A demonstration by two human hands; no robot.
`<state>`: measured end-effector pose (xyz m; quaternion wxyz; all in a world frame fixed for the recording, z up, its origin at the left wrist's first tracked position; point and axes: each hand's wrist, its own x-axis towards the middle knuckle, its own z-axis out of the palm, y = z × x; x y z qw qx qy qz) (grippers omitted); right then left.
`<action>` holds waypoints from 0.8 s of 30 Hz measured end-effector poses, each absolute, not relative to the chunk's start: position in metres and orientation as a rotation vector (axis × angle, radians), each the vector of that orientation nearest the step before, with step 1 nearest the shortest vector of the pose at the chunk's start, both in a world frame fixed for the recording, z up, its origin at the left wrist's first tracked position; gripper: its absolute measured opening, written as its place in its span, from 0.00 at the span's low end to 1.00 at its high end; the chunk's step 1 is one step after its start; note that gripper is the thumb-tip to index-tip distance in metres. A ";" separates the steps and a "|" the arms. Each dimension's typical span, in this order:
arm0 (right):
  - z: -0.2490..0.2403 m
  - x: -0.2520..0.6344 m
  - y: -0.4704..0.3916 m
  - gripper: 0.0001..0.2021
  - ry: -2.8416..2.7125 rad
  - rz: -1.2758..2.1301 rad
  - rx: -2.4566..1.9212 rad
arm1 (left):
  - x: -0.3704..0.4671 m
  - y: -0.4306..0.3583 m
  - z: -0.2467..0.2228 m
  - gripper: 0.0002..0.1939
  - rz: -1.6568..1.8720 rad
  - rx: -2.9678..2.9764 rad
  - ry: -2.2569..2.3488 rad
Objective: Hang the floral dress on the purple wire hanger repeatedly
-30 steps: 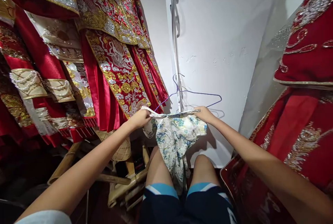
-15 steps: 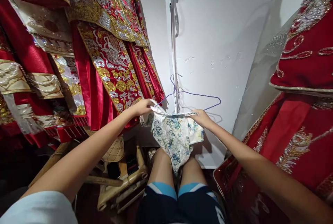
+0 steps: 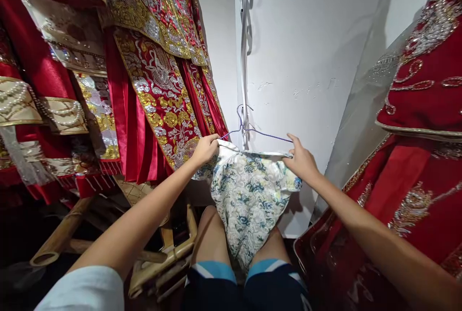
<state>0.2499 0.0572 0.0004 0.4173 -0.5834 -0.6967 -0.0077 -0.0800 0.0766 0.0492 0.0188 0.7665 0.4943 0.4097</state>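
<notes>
A short-sleeved floral shirt (image 3: 252, 195), white with blue, green and yellow flowers, hangs down over my knees. My left hand (image 3: 206, 150) pinches it at the left shoulder, close to the end of a purple hanger (image 3: 265, 134). At the other shoulder, my right hand (image 3: 302, 158) grips the fabric, its forefinger raised to the hanger's right end. The hanger's hook points up in front of a white upright strip. Its lower part is hidden behind the shirt.
Red embroidered garments (image 3: 162, 80) hang on the left, and more red beaded garments (image 3: 426, 84) on the right. Ahead stands a white wall (image 3: 303, 51) with a slotted metal strip (image 3: 244, 36). Bamboo furniture (image 3: 169, 253) is at the lower left.
My right hand has moved right, to the hanger's end, and the shirt is spread wider. My left hand has shifted slightly left at the other shoulder.
</notes>
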 end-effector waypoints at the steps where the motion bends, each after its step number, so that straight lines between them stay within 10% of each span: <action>1: 0.007 0.255 0.063 0.41 -1.748 -0.017 -1.508 | -0.081 0.076 0.053 0.11 1.235 2.389 1.541; 7: 0.049 0.266 0.069 0.07 -2.131 0.623 -1.609 | -0.100 0.082 0.071 0.08 1.115 2.392 1.634; 15: 0.089 0.283 0.042 0.13 -1.882 1.326 -1.487 | -0.109 0.074 0.075 0.17 1.251 2.150 1.765; 24: 0.096 0.262 0.030 0.11 -2.293 1.177 -1.471 | -0.098 0.082 0.086 0.18 1.161 2.325 1.609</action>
